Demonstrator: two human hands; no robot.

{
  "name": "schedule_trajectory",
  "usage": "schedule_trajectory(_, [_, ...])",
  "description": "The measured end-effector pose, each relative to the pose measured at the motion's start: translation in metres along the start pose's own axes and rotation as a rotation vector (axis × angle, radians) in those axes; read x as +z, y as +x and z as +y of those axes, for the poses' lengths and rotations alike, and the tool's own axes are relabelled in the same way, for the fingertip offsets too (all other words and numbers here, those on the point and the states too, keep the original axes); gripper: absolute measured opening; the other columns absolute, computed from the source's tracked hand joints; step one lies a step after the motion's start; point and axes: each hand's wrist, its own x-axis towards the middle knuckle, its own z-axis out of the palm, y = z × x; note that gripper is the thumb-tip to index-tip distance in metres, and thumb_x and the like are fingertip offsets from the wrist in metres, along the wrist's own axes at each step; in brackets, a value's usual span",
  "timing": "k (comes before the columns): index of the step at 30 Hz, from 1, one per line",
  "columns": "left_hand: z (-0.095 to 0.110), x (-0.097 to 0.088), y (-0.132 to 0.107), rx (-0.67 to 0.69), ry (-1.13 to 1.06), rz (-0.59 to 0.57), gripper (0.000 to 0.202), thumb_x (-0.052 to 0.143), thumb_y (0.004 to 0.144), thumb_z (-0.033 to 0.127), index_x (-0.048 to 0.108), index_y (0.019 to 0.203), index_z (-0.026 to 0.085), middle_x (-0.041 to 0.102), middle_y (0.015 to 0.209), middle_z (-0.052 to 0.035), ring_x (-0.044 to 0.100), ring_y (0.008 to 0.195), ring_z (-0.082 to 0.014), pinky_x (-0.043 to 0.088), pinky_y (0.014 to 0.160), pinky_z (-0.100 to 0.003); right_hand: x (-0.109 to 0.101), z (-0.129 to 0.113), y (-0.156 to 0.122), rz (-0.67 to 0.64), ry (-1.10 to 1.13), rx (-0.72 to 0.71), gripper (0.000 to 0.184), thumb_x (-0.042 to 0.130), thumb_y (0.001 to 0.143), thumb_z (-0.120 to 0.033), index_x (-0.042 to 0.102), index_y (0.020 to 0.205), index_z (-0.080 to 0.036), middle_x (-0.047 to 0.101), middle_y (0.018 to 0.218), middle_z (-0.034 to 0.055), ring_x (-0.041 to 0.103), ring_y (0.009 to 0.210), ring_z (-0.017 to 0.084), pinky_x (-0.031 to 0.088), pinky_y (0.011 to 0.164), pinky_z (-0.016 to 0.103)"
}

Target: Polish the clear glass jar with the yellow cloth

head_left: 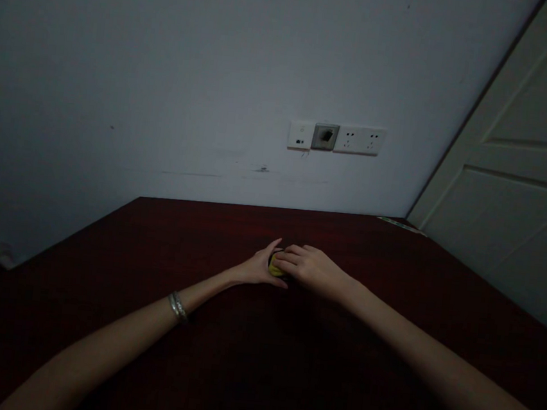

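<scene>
A small yellow, roundish object (277,264) with a dark edge is between my hands, low over the dark red tabletop. Its kind is hard to make out in the dim light. My left hand (261,268) curves around its left side, thumb near and fingers on the far side. From the right, my right hand (313,268) reaches over it with bent fingers pressed on its top and right side. Those fingers hide much of the object. A silver bangle (178,307) circles my left wrist.
The dark red table (220,354) runs back to a pale wall (193,81). Sockets and switch plates (358,140) are set in that wall. A panelled white door (512,183) stands along the right side. A thin printed strip (401,225) lies at the table's far right corner.
</scene>
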Motion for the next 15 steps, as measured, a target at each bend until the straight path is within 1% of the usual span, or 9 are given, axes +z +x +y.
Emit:
schedule_trajectory(2, [-0.001,0.002,0.001,0.005,0.008,0.024,0.118,0.087,0.047,0.032,0.021,0.145,0.021,0.047,0.137,-0.0207,0.044,0.128,-0.0351,0.032,0.106,-0.052,0.002,-0.002,0.000,-0.008,-0.006,-0.002,0.029,0.055,0.089,-0.019,0.057,0.117,-0.017,0.066,0.114,0.0100,0.057,0.103,0.025,0.047,0.070,0.035])
schedule_trajectory(6, [0.001,0.001,0.001,0.014,0.020,0.026,0.109,0.085,0.051,0.030,0.027,0.142,0.017,0.051,0.132,-0.0190,0.050,0.122,-0.0317,0.036,0.103,-0.047,0.004,-0.004,-0.003,-0.023,-0.017,-0.011,0.028,0.052,0.090,-0.016,0.058,0.117,-0.017,0.067,0.115,0.0098,0.058,0.102,0.025,0.046,0.069,0.035])
schedule_trajectory(10, [0.004,-0.001,0.000,0.008,0.042,0.034,0.105,0.085,0.050,0.031,0.032,0.139,0.015,0.052,0.132,-0.0189,0.050,0.121,-0.0314,0.037,0.103,-0.046,0.005,-0.003,-0.009,-0.028,-0.019,-0.011,0.031,0.051,0.089,-0.013,0.058,0.119,-0.020,0.065,0.120,0.0083,0.058,0.105,0.024,0.047,0.071,0.034])
schedule_trajectory(15, [0.005,-0.004,-0.001,-0.006,0.069,0.037,0.101,0.085,0.050,0.030,0.036,0.137,0.015,0.053,0.130,-0.0186,0.051,0.120,-0.0317,0.037,0.102,-0.047,0.009,0.002,-0.020,0.013,0.028,-0.019,0.037,0.051,0.090,-0.013,0.054,0.126,-0.020,0.062,0.125,0.0080,0.057,0.111,0.024,0.048,0.074,0.036])
